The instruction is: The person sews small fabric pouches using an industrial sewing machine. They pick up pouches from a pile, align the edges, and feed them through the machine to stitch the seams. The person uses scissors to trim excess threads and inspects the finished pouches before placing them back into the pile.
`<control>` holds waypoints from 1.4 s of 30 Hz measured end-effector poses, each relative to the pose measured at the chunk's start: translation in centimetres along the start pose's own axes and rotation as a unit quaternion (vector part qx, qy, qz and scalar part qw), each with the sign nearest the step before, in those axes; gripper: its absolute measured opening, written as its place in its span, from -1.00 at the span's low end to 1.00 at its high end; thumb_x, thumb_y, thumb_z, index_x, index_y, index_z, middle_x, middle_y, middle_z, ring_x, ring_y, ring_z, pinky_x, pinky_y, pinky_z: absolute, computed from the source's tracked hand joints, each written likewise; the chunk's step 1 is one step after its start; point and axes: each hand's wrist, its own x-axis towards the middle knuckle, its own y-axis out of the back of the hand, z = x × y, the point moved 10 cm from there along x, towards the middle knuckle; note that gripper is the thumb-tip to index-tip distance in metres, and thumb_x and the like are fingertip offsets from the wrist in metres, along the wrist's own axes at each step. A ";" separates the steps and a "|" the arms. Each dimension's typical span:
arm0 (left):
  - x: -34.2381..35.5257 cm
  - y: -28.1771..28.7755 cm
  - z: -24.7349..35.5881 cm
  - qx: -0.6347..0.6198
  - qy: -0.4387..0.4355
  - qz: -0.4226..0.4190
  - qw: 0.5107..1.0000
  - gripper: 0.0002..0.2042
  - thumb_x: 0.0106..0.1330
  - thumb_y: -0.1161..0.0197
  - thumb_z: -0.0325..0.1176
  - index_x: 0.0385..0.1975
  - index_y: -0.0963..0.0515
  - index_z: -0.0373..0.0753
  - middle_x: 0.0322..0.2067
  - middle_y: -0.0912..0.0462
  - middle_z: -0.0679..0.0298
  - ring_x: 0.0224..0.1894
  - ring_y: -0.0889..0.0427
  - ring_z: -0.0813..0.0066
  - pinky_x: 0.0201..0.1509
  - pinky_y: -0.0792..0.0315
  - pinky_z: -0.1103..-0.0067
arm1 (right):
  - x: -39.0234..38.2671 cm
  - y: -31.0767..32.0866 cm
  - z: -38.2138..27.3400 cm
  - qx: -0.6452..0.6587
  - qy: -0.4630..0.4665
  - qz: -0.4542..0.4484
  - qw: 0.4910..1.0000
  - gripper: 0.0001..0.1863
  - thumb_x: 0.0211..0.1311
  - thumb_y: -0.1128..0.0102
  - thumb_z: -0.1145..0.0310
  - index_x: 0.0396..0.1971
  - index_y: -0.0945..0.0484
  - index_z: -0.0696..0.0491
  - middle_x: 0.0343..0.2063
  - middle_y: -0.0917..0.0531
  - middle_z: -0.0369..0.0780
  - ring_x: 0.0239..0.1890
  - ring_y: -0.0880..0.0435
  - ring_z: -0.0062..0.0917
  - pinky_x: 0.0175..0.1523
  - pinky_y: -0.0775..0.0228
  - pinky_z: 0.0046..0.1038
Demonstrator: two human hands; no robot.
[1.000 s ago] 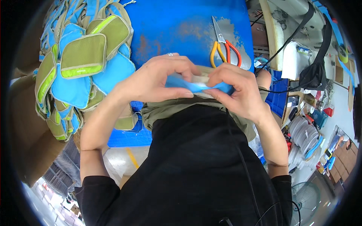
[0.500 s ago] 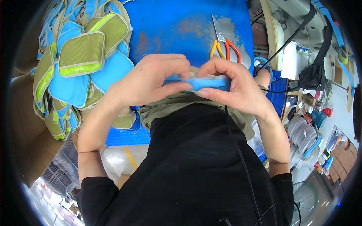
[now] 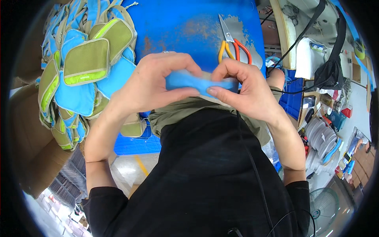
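Note:
A soft blue fabric piece (image 3: 187,81) is stretched between my two hands above my lap, somewhat blurred, with a pale edge showing behind it. My left hand (image 3: 156,81) pinches its left part between thumb and fingers. Opposite, my right hand (image 3: 248,89) grips the right end, the thumb pressed on its front. The fingers partly cover the piece, so its full shape is hidden. Beyond my right hand, a pair of scissors (image 3: 227,36) with one yellow and one orange-red handle lies on the blue tabletop (image 3: 173,23), blades pointing away.
At the left hangs a heap of olive mesh pouches (image 3: 87,61) with lime trim and blue backs (image 3: 75,94), beside a cardboard box (image 3: 43,166). On the right are a machine with a black strap (image 3: 337,51), stacked white reels (image 3: 319,136) and a fan (image 3: 323,205).
The blue piece has opened from a thin, edge-on strip to a broader face toward me. Both hands keep hold of it, and the whole view has shifted slightly.

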 end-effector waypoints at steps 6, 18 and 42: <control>0.2 0.4 0.8 0.091 -0.038 0.006 0.995 -0.75 0.00 -0.55 -0.51 -0.32 -0.64 -0.23 -0.36 -0.70 0.25 -0.26 -0.66 0.22 -0.17 -0.49 0.43 | -0.3 0.2 -2.6 -0.069 0.116 0.045 0.990 -0.69 0.14 -0.41 0.45 -0.12 -0.56 0.12 -0.26 -0.69 -0.17 -0.25 -0.68 -0.37 -0.12 -0.49 -0.42; 0.3 -1.2 -0.2 0.126 -0.002 -0.052 0.991 -0.73 -0.06 -0.42 -0.58 -0.37 -0.50 -0.24 -0.23 -0.67 0.20 -0.17 -0.65 0.10 -0.14 -0.49 0.36 | -0.4 0.4 -2.8 -0.118 0.121 0.066 0.983 -0.76 0.07 -0.38 0.57 -0.25 -0.57 0.11 -0.31 -0.63 -0.18 -0.25 -0.63 -0.23 -0.18 -0.42 -0.29; -0.3 -1.5 0.5 0.146 -0.044 -0.055 0.987 -0.80 -0.03 -0.50 -0.49 -0.36 -0.70 -0.21 -0.26 -0.64 0.27 -0.19 -0.63 0.20 -0.14 -0.44 0.36 | 0.1 0.0 -0.2 -0.122 0.009 -0.007 0.992 -0.74 0.12 -0.50 0.31 -0.44 -0.59 0.14 -0.42 -0.64 -0.16 -0.32 -0.63 -0.35 -0.21 -0.42 -0.37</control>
